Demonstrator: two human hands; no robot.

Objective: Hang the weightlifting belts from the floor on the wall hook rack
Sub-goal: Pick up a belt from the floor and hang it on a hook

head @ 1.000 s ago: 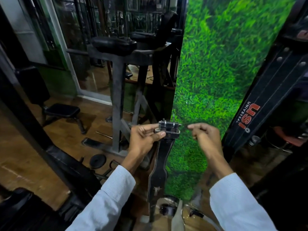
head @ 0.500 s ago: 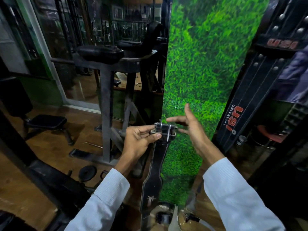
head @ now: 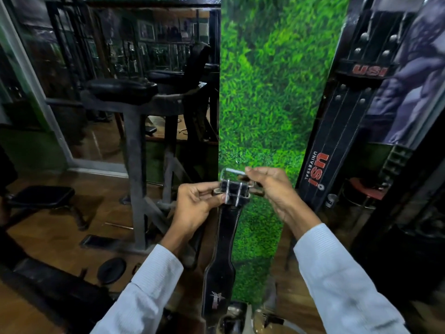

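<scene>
Left hand (head: 192,208) grips the black belt (head: 222,249) by its buckle (head: 234,189); right hand (head: 272,189) pinches the buckle's wire loop, open room left of the grass panel (head: 272,104).

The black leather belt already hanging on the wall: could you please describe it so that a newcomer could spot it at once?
Start at the tall green grass-print wall panel; the hanging black leather belt runs down along its right edge. Unlike the plainer black belt held by the left hand and right hand, it bears red USI lettering and rows of metal studs.
</scene>
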